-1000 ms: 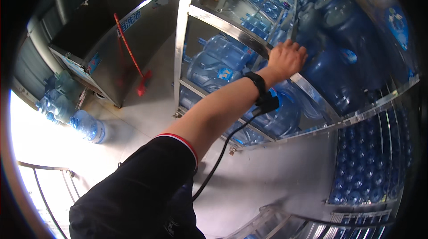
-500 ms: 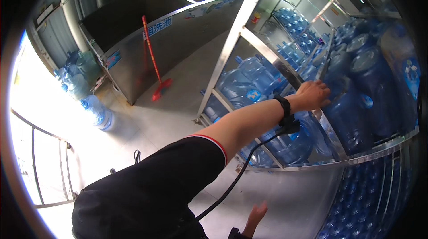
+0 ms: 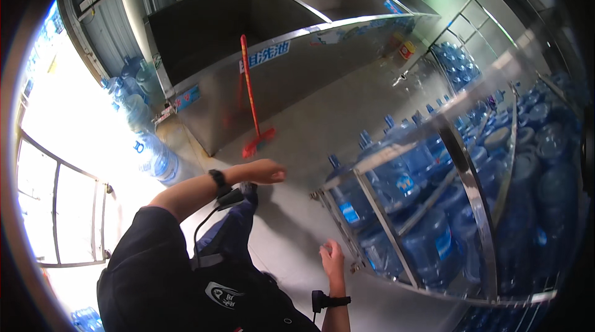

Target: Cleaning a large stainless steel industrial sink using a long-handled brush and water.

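Observation:
My left hand (image 3: 266,172) hangs in the air over the floor, its fingers curled in with nothing seen in them. A red broom (image 3: 250,93) leans against the steel trough just beyond it. Lower and to the right, my right hand (image 3: 333,259) is raised with loosely bent fingers apart, holding nothing. It is nearest to the left corner of a metal rack (image 3: 385,223), not touching it. Behind the rack's bars stand and lie many large blue water bottles (image 3: 427,242). Both wrists wear black straps with small devices.
A long steel trough (image 3: 316,87) runs across the back. Several water bottles (image 3: 158,157) stand at the bright doorway on the left, near a metal railing (image 3: 59,208). More blue bottles fill the right side, and another bottle stack (image 3: 455,62) stands at the far right.
My left hand has come off the rack's bar and swung left over the floor. My right hand has risen a little. The view has turned, so the rack sits lower and further right.

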Available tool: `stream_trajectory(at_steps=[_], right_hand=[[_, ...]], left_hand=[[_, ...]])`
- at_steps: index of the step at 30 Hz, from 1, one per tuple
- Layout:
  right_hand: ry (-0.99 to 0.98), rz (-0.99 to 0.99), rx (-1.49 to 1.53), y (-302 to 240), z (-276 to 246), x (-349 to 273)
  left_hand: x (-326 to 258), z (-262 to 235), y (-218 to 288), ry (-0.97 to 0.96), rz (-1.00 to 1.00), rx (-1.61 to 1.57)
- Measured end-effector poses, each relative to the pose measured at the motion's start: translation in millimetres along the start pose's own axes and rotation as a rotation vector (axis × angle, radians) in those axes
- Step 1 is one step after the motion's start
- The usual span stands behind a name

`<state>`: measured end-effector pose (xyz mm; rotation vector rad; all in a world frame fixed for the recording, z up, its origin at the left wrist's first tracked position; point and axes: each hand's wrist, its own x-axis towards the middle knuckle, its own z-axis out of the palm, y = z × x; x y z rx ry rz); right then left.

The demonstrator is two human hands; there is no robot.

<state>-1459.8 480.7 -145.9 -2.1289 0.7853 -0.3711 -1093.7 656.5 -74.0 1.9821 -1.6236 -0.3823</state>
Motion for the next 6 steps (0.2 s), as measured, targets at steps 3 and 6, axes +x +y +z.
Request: stream_trajectory(at_steps=[3, 6], right_hand=[[-0.032, -0.022, 0.034, -50, 45, 101], [-0.159, 0.175, 0.312, -82, 73, 186]], left_hand=[[-10, -42, -91, 0.007, -0.232, 0.001], [-4, -89, -148, 0.183, -0.324, -0.095]])
